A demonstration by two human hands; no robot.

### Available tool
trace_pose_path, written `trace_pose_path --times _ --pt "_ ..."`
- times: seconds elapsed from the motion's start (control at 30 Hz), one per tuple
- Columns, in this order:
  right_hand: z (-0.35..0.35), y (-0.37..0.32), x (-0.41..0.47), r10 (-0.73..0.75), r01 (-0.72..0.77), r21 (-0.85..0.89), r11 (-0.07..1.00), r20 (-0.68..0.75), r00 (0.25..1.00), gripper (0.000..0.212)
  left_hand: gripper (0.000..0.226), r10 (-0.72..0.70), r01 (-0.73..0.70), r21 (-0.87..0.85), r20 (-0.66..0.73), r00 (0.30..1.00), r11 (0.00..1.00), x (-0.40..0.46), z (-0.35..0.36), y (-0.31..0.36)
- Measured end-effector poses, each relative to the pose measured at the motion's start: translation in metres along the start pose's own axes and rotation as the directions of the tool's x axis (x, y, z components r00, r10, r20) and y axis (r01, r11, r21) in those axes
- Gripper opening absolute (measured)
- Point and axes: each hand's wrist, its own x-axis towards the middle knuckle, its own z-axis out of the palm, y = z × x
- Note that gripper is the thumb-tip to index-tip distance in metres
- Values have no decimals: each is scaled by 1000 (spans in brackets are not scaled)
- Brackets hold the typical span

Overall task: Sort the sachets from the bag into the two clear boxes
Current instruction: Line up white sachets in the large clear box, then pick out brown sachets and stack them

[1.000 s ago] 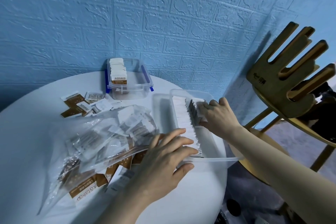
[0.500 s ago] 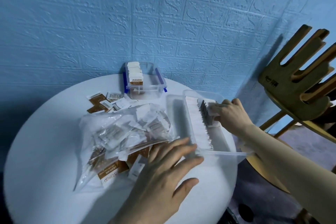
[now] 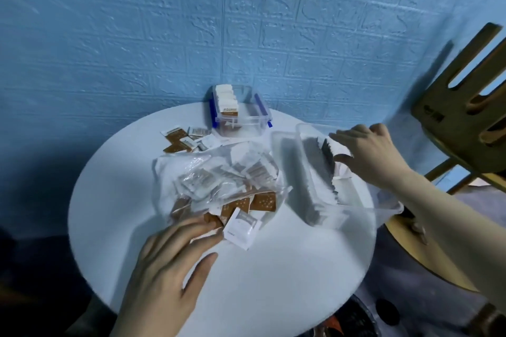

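Note:
A clear plastic bag of white and brown sachets lies in the middle of the round white table. Sachets spill from its near end, among them a white sachet. My left hand lies flat with straight fingers, its fingertips on the spilled brown sachets. A long clear box on the right holds a row of upright white sachets. My right hand reaches into this box and presses against the far end of the row. A second clear box with blue clips stands at the back, with white sachets inside.
Loose brown and white sachets lie on the table between the bag and the back box. A wooden chair stands close on the right, past the table edge. A blue textured wall rises right behind the table.
My left hand has drawn back from the long box's near end to the sachets spilled from the bag. My right hand stays in the box. The camera has pulled back and up.

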Motion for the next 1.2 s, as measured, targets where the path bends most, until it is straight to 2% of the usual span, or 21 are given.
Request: trace_pose_path --times 0.07,0.13,0.2,0.27,0.4,0.6,0.7,0.8,1.03,1.2 --pt "-22 -24 -12 3 32 167 985 -204 979 39 22 19 -20 59 19 1000 998 3 -1 -4" --pt "-40 -54 -32 9 88 292 952 -317 948 28 20 48 -53 126 46 998 991 6 0 -7" --pt "-50 -87 -52 17 116 422 899 -299 954 27 22 67 -77 187 59 996 979 7 1 -8" --pt "-47 -117 -68 15 112 552 826 -221 975 27 25 55 -74 259 78 995 963 8 2 -10" --pt "-22 -167 -82 62 34 701 713 -111 992 33 29 -85 23 375 151 985 927 4 6 -16" --pt "3 -206 -77 143 -85 618 781 -44 989 46 37 -248 151 430 179 952 890 -4 11 -19" --pt "3 -211 -70 141 -74 538 840 -84 986 53 43 -254 144 449 195 947 882 -5 12 -19" --pt "4 -218 -60 153 -121 506 854 -23 988 60 51 -228 111 443 221 948 890 -6 13 -20" --pt "-6 -246 -69 97 -79 416 906 -21 995 40 64 -230 93 439 270 935 894 -7 16 -21" --pt "-7 -242 -93 73 -68 429 901 6 997 39 54 -180 88 356 234 956 930 0 14 -13"
